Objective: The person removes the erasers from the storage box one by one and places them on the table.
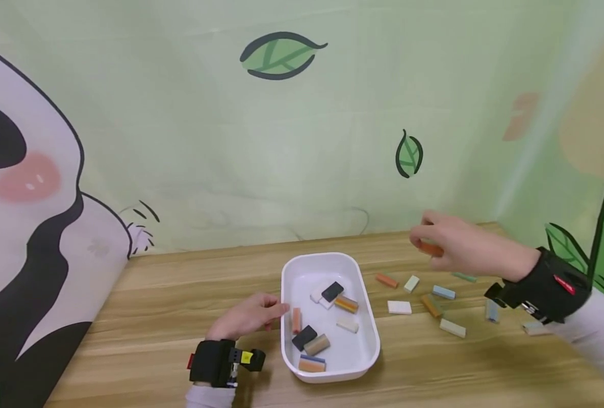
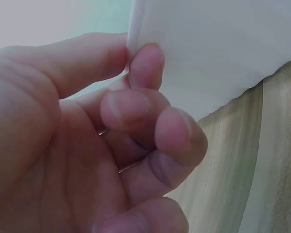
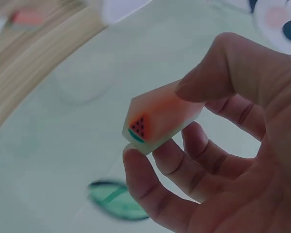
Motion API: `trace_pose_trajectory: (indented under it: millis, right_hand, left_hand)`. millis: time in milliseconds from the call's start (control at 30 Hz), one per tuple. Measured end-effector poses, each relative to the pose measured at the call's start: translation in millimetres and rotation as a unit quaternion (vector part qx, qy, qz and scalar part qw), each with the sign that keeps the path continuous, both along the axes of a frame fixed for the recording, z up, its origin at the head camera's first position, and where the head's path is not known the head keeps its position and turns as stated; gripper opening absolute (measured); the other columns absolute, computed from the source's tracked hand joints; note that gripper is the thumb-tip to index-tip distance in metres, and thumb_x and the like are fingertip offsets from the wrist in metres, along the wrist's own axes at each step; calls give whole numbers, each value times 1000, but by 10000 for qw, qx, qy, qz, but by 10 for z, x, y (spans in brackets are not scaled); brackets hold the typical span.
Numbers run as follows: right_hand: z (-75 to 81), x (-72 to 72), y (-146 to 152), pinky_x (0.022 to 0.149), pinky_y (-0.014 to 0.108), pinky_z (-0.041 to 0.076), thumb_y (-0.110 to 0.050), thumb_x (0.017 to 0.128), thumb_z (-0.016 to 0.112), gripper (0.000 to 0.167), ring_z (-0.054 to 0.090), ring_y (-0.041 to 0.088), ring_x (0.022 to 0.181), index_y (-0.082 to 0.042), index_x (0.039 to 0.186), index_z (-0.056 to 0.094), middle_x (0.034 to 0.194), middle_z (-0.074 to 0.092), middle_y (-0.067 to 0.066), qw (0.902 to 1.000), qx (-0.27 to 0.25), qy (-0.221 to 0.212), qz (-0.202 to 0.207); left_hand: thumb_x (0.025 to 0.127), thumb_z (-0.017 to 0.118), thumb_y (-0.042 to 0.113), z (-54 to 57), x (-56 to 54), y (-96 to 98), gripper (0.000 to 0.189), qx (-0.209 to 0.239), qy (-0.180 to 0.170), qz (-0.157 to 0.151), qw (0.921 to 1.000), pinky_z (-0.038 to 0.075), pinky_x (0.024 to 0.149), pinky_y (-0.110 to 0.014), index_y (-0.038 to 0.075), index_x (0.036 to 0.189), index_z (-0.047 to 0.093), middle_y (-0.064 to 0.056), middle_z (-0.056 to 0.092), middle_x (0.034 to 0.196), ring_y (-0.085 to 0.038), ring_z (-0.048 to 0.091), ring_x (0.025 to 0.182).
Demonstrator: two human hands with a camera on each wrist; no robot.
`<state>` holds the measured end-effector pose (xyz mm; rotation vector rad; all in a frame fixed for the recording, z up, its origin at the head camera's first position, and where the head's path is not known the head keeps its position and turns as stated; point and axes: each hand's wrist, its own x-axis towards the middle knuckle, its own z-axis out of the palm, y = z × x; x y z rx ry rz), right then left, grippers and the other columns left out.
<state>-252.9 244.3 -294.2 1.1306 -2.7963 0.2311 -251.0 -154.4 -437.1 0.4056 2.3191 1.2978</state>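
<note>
My right hand [image 1: 457, 243] is raised over the right side of the table, pinching an orange-red eraser [image 3: 167, 114] between thumb and fingers. A small watermelon slice is printed on one end of this eraser. With thumb and index finger, my left hand [image 1: 248, 315] pinches the left rim of a white plastic tray [image 1: 370, 340]. The left wrist view shows the thumb and the fingertips [image 2: 148, 65] on opposite sides of that rim. Inside the tray lie several erasers, among them a black one [image 1: 332, 291], an orange one [image 1: 296, 320] and a brown one [image 1: 317, 344].
Right of the tray, several more erasers are scattered on the wooden table [image 1: 179, 317], including an orange one [image 1: 386, 280], a white one [image 1: 399, 307] and a blue one [image 1: 443, 292]. A pale green printed cloth [image 1: 205, 141] stands behind the table.
</note>
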Motion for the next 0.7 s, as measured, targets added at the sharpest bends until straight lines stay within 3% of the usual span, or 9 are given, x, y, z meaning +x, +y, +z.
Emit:
trace_pose_trajectory:
  millis: [267, 367, 533, 700]
  right_hand:
    - [-194, -197, 616, 58, 30, 31, 3, 72, 70, 28, 36, 15, 67, -16, 85, 54, 79, 40, 2, 9948, -62, -273, -983]
    - [-300, -244, 851, 62, 34, 32, 1, 74, 71, 27, 38, 16, 70, -16, 80, 51, 75, 40, 2, 9932, 51, -224, -1141]
    - [-576, -285, 1227, 66, 36, 33, 0, 73, 75, 32, 41, 16, 71, -17, 75, 48, 71, 41, -4, 9914, 141, -198, -1284]
    - [-880, -335, 1511, 59, 32, 27, -1, 77, 74, 27, 36, 14, 63, -15, 78, 50, 71, 41, -3, 9831, -17, -811, -1641]
  left_hand:
    - [100, 56, 32, 33, 7, -16, 30, -11, 9, -80, 10000, 33, 61, -30, 5, 92, 65, -1, 46, 65, -17, 45, 60]
    - [101, 55, 33, 40, 1, -20, 30, -29, 13, -102, 9999, 32, 60, -29, 5, 93, 66, -1, 45, 64, -17, 44, 59]
    - [101, 55, 33, 38, -16, -18, 29, -82, 63, -147, 9998, 31, 60, -29, 8, 92, 66, -1, 45, 63, -16, 43, 58]
    - [100, 56, 33, 23, -11, -16, 30, -106, -22, -67, 9999, 33, 62, -30, 6, 91, 66, -1, 46, 65, -17, 46, 62]
